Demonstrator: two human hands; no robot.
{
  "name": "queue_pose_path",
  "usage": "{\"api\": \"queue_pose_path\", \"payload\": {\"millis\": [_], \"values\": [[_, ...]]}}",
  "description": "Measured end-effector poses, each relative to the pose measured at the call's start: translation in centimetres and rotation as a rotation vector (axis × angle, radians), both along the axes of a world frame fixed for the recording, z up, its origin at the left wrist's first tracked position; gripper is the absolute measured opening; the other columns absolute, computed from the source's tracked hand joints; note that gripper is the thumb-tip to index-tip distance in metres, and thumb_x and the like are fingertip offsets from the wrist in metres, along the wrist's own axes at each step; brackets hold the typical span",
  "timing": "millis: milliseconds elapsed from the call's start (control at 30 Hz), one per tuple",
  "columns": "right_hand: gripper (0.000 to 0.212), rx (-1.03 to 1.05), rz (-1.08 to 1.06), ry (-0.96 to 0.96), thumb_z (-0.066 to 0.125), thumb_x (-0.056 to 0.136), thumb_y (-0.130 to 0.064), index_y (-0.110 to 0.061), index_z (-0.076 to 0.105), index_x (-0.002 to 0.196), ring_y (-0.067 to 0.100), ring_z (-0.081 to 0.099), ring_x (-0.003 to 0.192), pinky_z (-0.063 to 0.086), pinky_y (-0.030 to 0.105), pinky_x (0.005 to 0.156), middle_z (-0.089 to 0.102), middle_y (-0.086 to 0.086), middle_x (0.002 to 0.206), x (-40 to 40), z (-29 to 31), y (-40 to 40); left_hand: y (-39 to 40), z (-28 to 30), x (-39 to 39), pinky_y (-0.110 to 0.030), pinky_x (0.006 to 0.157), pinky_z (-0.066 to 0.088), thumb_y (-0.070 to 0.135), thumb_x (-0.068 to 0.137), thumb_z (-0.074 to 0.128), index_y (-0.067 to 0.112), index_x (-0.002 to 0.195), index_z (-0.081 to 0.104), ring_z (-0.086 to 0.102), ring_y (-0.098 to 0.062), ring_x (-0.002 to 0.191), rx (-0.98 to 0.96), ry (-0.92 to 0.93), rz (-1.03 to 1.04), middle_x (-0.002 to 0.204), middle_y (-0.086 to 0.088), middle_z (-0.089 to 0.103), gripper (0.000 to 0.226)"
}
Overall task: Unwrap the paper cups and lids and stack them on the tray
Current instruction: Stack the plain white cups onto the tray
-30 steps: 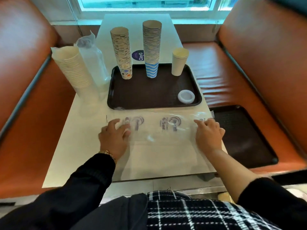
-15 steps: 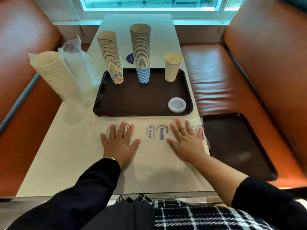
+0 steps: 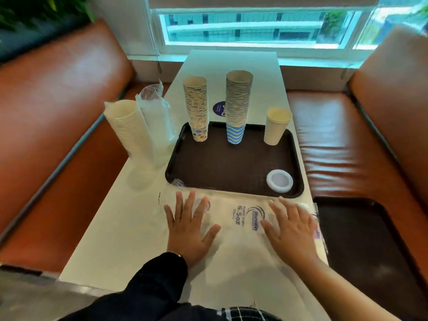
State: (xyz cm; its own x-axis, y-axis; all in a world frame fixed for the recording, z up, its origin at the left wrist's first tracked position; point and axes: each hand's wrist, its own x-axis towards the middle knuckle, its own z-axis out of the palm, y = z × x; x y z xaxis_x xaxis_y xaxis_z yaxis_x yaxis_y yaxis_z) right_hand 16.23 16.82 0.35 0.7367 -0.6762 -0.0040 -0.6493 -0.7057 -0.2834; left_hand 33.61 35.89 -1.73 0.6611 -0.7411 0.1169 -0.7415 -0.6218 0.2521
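A dark brown tray (image 3: 231,167) lies mid-table. On it stand a tall stack of patterned cups (image 3: 196,107), a taller stack with blue-striped bottom cups (image 3: 238,105), a short cream cup stack (image 3: 276,125) and a white lid (image 3: 279,181). An empty clear plastic wrapper (image 3: 240,218) printed "6.5oz" lies flat in front of the tray. My left hand (image 3: 190,230) and my right hand (image 3: 290,230) press on it, fingers spread flat. Left of the tray stand a wrapped cream cup stack (image 3: 127,130) and a wrapped sleeve of clear lids (image 3: 157,126).
The white table (image 3: 120,228) runs to a window. Orange bench seats (image 3: 58,126) flank it on both sides. A second dark tray (image 3: 361,239) lies on the right seat. A round blue sticker (image 3: 218,108) sits behind the stacks.
Both hands went from gripping the wrapper's ends to lying flat with spread fingers nearer its middle. The camera tilted up, showing more of the window.
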Motion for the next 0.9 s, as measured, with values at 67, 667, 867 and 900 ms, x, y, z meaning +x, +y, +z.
{"api": "queue_pose_path", "payload": {"millis": [67, 667, 867, 900], "values": [[0.066, 0.029, 0.034, -0.250, 0.032, 0.088, -0.065, -0.027, 0.053, 0.138, 0.024, 0.037, 0.131, 0.031, 0.049, 0.109, 0.050, 0.001, 0.142, 3.4, 2.0, 0.1, 0.1, 1.3, 1.2, -0.047, 0.116, -0.017, 0.067, 0.091, 0.032, 0.026, 0.151, 0.021, -0.011, -0.030, 0.149, -0.203, 0.010, 0.064, 0.163, -0.004, 0.003, 0.073], [0.077, 0.878, 0.484, -0.418, 0.076, 0.082, -0.008, -0.016, 0.033, 0.145, 0.001, 0.049, 0.098, 0.041, -0.003, 0.066, 0.047, -0.014, 0.109, 35.5, 10.1, 7.7, -0.1, 10.9, 23.3, -0.031, 0.107, 0.041, 0.025, 0.060, 0.091, 0.024, 0.147, 0.026, 0.045, -0.009, 0.125, -0.936, 0.388, 0.458, 0.136, 0.009, 0.043, 0.109], [0.085, 0.876, 0.492, -0.519, 0.081, 0.077, -0.011, -0.018, 0.030, 0.146, -0.016, 0.050, 0.092, 0.049, 0.015, 0.088, 0.048, -0.024, 0.110, 33.0, 12.6, 8.2, 0.4, 14.8, 20.6, -0.023, 0.103, 0.045, 0.031, 0.055, 0.092, 0.021, 0.140, 0.037, 0.051, -0.006, 0.122, -1.001, 0.283, 0.362, 0.133, 0.005, 0.050, 0.102], [0.087, 0.876, 0.500, -0.541, 0.082, 0.076, -0.012, -0.019, 0.030, 0.145, -0.016, 0.051, 0.094, 0.049, 0.014, 0.086, 0.047, -0.026, 0.109, 32.0, 13.5, 8.2, 0.6, 15.8, 19.6, -0.029, 0.104, 0.046, 0.036, 0.054, 0.090, 0.023, 0.139, 0.036, 0.051, -0.007, 0.123, -1.008, 0.271, 0.336, 0.134, 0.003, 0.050, 0.101]]}}
